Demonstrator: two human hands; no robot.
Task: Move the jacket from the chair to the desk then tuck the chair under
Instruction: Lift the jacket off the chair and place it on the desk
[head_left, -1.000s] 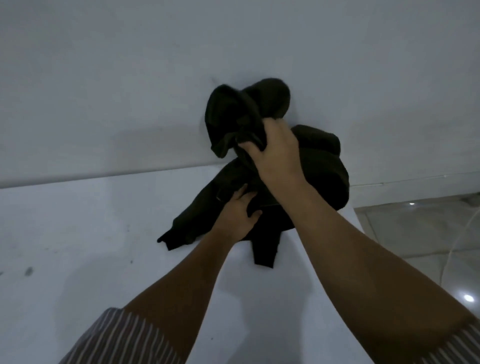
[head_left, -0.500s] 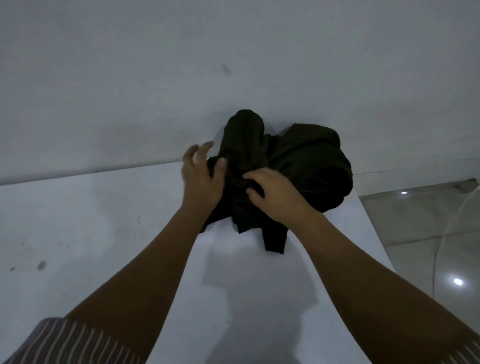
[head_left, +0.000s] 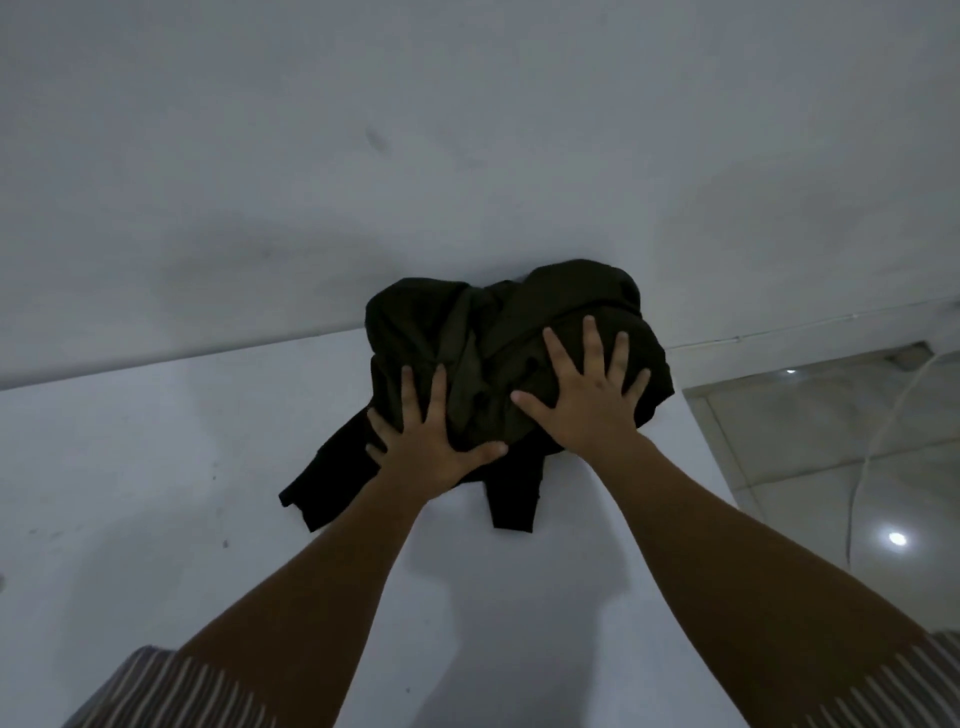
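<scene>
A dark, bunched-up jacket (head_left: 457, 332) lies on the white desk (head_left: 156, 493), pushed against the wall near the desk's right end. Two of its ends trail toward me over the desk top. My left hand (head_left: 431, 441) rests flat on the jacket's near left part, fingers spread. On the right part my right hand (head_left: 592, 395) presses down the same way, palm down and fingers apart. Neither hand grips the cloth. The chair is out of view.
A plain white wall (head_left: 467, 156) rises right behind the desk. Past the desk's right edge there is a glossy tiled floor (head_left: 831, 441) with a thin white cable (head_left: 872, 457) running across it. Small dark specks mark the desk top at the left.
One second ago my right hand held the jacket's hood up; both hands then lowered and bunched the cloth. Now both lie flat and spread on the jacket.
</scene>
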